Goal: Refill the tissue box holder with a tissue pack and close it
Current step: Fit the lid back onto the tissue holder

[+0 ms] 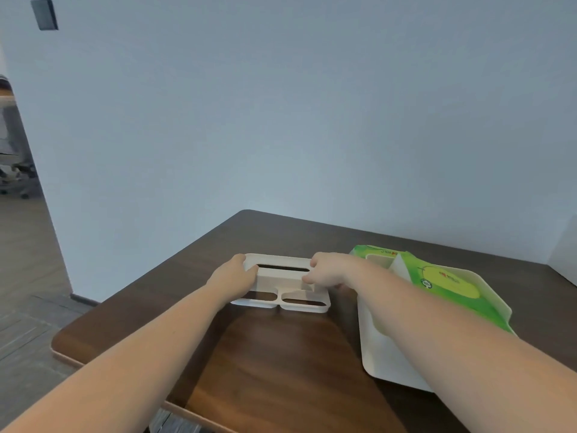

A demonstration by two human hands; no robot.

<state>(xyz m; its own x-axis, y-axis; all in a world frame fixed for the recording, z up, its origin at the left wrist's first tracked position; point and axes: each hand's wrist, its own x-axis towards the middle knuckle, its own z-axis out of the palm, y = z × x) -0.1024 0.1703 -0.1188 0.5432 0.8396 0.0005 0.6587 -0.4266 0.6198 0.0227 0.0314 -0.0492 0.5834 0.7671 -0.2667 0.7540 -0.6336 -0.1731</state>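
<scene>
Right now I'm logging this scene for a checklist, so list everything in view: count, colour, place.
Table: one, dark brown wood, against the wall.
Holder top piece: one, white with slots, middle of table, gripped at both ends.
Holder base: one, white, right side of table.
Tissue pack: one, green, lying on the base.
Wall plate: one, dark grey, upper left wall.
Office chair: one, pale, partly seen far left.
Left hand: on the piece's left end.
Right hand: on its right end.
</scene>
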